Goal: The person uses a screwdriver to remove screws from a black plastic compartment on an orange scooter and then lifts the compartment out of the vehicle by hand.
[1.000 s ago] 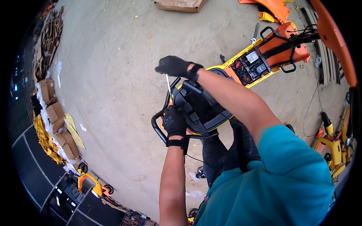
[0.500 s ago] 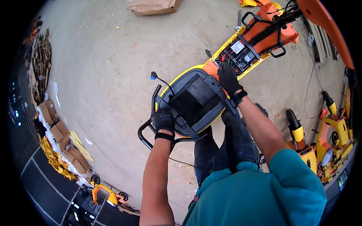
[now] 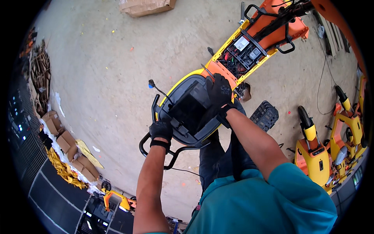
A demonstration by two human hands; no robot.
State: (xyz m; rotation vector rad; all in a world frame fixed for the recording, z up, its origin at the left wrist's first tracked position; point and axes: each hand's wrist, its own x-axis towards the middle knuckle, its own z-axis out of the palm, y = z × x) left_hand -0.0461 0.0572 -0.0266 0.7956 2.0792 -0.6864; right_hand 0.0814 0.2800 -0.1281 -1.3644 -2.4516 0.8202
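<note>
While the left hand (image 3: 161, 130) is at the black bar (image 3: 142, 145), and I cannot tell how tight, the right hand (image 3: 220, 90) holds a thin tool (image 3: 207, 70) over the yellow and orange machine (image 3: 223, 70). That machine is in the middle and goes far right, and 1 brown box (image 3: 147, 6) lies far left.

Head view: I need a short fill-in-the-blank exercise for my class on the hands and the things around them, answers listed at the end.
1. Both the left hand and the right hand are gloved in ____.
2. A thin rod sticks out from the fingers of the ____ hand.
3. The long side rails beside the wiring are coloured ____.

Missing words: black; right; yellow.
</note>
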